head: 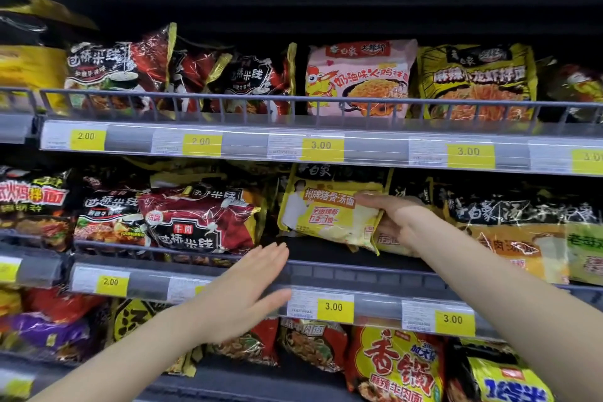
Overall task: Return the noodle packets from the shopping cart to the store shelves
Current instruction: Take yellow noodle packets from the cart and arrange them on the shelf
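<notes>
On the middle grey wire-fronted store shelf (359, 271), right hand (396, 220) grips the right end of a yellow plastic noodle packet with a pale soup picture (329, 214), thumb over the top edge, fingers curled beneath. Packet tilted, right end lower, held above the shelf's dark bare patch, just behind the wire rail. Left of that packet: a dark red crinkled noodle packet with white characters (202, 219) leaning against the rail. Right of it: an orange and black noodle packet (515, 245). Left hand (241, 297) flat, fingers straight and together, holding nothing, in front of the shelf's rail below and left of the yellow packet. Yellow price tag reading 3.00 (334, 307) sits on the shelf edge directly below the packet.
</notes>
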Available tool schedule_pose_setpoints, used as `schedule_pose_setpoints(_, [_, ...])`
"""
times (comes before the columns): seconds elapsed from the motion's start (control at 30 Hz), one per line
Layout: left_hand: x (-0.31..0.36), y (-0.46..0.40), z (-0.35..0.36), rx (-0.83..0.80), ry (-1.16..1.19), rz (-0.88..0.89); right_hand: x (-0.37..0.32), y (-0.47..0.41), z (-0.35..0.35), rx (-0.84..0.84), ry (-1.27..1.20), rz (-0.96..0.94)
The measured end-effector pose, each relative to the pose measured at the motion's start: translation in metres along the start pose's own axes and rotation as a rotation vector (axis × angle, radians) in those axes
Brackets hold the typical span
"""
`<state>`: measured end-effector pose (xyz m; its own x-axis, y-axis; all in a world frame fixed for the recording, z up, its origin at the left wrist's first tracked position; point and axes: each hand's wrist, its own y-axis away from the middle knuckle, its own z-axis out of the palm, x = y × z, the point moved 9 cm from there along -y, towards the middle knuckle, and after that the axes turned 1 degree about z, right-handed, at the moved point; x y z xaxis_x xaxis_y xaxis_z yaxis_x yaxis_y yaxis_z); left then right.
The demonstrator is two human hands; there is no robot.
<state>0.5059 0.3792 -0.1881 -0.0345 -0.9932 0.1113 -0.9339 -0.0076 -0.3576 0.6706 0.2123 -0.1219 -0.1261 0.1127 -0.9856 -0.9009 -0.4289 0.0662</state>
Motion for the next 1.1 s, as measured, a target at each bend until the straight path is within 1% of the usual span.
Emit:
schedule_pose_setpoints(0.03, [-0.003,-0.006,0.007,-0.082,-0.093,-0.049,0.000,-0.003,0.003,0.030,0.025,-0.009])
schedule_pose_setpoints(0.07, [-0.002,-0.003,0.007,-0.087,-0.143,-0.046,0.000,-0.005,0.006,0.053,0.054,-0.017])
schedule_pose_setpoints(0.1, [0.008,0.000,0.000,-0.075,-0.171,0.016,0.001,-0.007,0.010,0.076,0.081,-0.024])
schedule_pose_setpoints(0.13, [0.016,0.009,-0.007,-0.077,-0.146,0.074,0.003,-0.009,0.013,0.096,0.107,-0.028])
schedule_pose_setpoints(0.2, [0.029,0.027,-0.021,-0.055,-0.016,0.102,0.007,-0.012,0.020,0.119,0.174,-0.024])
schedule_pose_setpoints(0.23, [0.032,0.032,-0.026,-0.051,-0.005,0.106,0.009,-0.014,0.023,0.124,0.210,-0.022])
schedule_pose_setpoints(0.27, [0.033,0.034,-0.026,-0.076,-0.016,0.112,0.012,-0.015,0.026,0.125,0.239,-0.020])
schedule_pose_setpoints(0.37, [0.032,0.028,-0.025,-0.081,-0.019,0.093,0.019,-0.018,0.034,0.094,0.278,-0.016])
schedule_pose_setpoints(0.47, [0.032,0.030,-0.023,-0.110,-0.021,0.091,0.018,-0.019,0.041,0.067,0.306,-0.065])
schedule_pose_setpoints(0.6, [0.036,0.028,-0.024,-0.103,-0.027,0.101,0.012,-0.024,0.042,0.120,0.401,-0.140])
schedule_pose_setpoints(0.87, [0.036,0.028,-0.023,-0.095,-0.010,0.085,-0.007,-0.029,0.048,0.292,0.902,-0.310])
schedule_pose_setpoints(1.03, [0.037,0.027,-0.024,-0.085,-0.010,0.086,-0.021,-0.016,0.066,0.361,1.249,-0.485])
schedule_pose_setpoints(1.1, [0.037,0.028,-0.024,-0.085,-0.011,0.088,-0.025,-0.009,0.075,0.383,1.435,-0.572])
